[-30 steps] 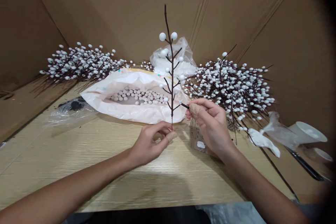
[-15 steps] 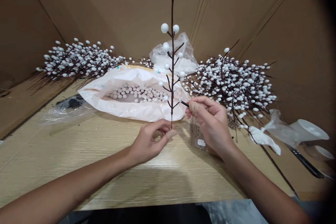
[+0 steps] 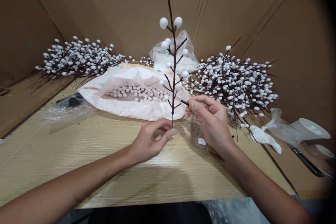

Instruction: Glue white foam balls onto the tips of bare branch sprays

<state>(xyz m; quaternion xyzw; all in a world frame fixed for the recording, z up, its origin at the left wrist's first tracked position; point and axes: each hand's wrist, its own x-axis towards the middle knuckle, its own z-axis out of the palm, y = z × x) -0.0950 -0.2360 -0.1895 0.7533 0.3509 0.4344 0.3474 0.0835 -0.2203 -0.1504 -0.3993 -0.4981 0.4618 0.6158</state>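
Observation:
Upright between my hands stands a dark brown artificial berry branch [image 3: 174, 66], with several white balls on its side twigs and some twigs bare. My left hand [image 3: 152, 140] pinches the thin stem at its bottom. A thin black stick [image 3: 184, 102] with a whitish tip is gripped by my right hand [image 3: 210, 117]; the tip is beside the lower right twigs, and I cannot tell whether it touches one. Tan tape wraps the thumb of each hand. Behind the branch, an open white plastic bag [image 3: 126, 111] holds many loose white balls [image 3: 149, 93].
Bundles of white-berried branches lie at the left [image 3: 81, 56] and right [image 3: 236, 80]. A clear bag of white material [image 3: 175, 63] sits at the back. On the right are a white lump [image 3: 265, 138], a black-handled tool [image 3: 307, 162] and a translucent cup [image 3: 312, 128]. Cardboard walls [image 3: 118, 10] enclose the table.
The branch has tilted toward me and turned slightly, its top now higher and further left in view. The stick's tip now sits slightly above the lowest right twig. Both hands keep their holds.

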